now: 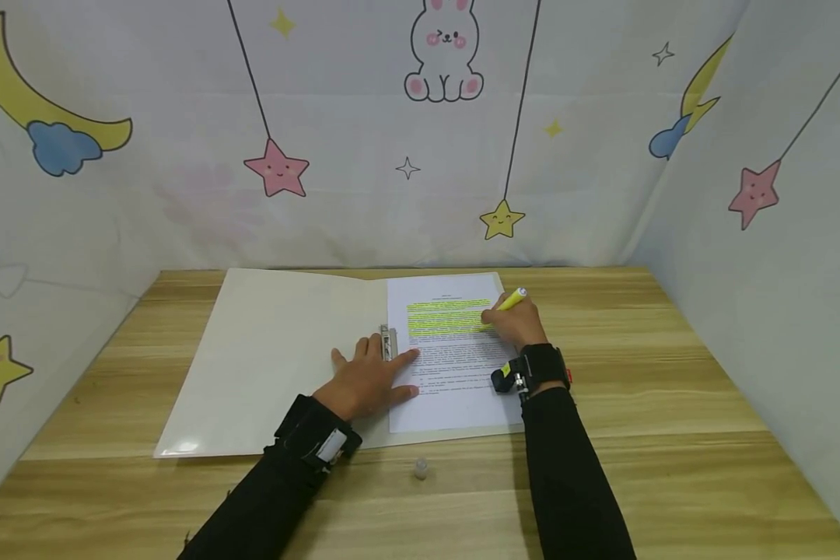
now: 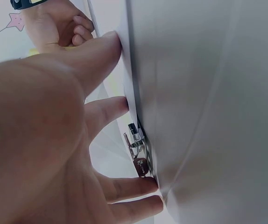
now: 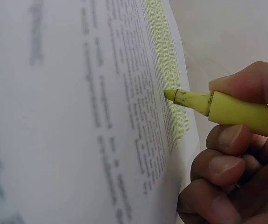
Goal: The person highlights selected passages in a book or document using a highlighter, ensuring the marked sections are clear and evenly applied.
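Note:
My right hand (image 1: 516, 320) grips a yellow highlighter (image 1: 512, 299), its uncapped chisel tip down at the printed sheet (image 1: 448, 404). Yellow marking covers the upper lines of text, and the tip is at the lower edge of that block. In the right wrist view the highlighter (image 3: 246, 114) lies between thumb and fingers. My left hand (image 1: 367, 383) is spread over the fold of an open white folder (image 1: 266, 350), thumb and a finger touching the sheet's left edge. A metal clip (image 1: 385, 342) on the fold shows beside its fingers, and also in the left wrist view.
A small translucent cap (image 1: 421, 468) stands on the wooden table (image 1: 672, 467) in front of the folder. White curtains (image 1: 364, 101) printed with stars, a moon and a rabbit hang behind and along both sides of the table.

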A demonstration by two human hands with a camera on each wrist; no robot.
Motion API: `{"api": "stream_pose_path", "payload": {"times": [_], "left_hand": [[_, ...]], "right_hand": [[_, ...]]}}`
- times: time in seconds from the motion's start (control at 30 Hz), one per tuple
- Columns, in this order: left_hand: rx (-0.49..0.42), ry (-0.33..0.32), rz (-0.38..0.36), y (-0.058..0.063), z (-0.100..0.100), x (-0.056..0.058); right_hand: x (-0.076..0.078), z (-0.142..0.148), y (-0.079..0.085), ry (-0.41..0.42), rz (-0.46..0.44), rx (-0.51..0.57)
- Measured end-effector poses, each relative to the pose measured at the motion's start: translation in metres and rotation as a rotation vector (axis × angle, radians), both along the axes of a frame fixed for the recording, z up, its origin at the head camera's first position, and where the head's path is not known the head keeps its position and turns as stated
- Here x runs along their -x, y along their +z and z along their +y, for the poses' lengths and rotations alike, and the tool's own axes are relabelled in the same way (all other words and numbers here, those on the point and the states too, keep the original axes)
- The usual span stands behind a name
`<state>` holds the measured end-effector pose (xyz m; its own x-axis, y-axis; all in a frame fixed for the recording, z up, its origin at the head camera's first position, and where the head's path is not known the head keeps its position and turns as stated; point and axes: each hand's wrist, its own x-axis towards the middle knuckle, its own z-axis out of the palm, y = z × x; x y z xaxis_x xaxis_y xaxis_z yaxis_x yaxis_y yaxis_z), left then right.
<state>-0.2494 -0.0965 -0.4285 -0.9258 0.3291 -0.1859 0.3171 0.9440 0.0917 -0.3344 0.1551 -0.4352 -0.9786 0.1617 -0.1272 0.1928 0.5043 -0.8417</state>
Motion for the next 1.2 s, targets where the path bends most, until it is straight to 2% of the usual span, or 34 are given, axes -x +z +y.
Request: {"api": "stream_pose_path", "payload": {"times": [0.1, 0.53, 0.77, 1.2], "left_hand": [[0.002, -0.003, 0.002, 0.0, 0.0, 0.0], [0.01, -0.007, 0.004, 0.001, 0.0, 0.0], [0.016, -0.002, 0.002, 0.001, 0.0, 0.0], [-0.002, -0.001, -0.002, 0.001, 0.0, 0.0]], "right_hand": [[-0.001, 0.001, 0.001, -0.025, -0.008, 0.028], [-0.003, 0.004, 0.004, -0.042, -0.021, 0.083], [-0.003, 0.005, 0.007, -0.058, -0.055, 0.059], [-0.002, 0.014, 0.002, -0.044, 0.002, 0.043]]}}
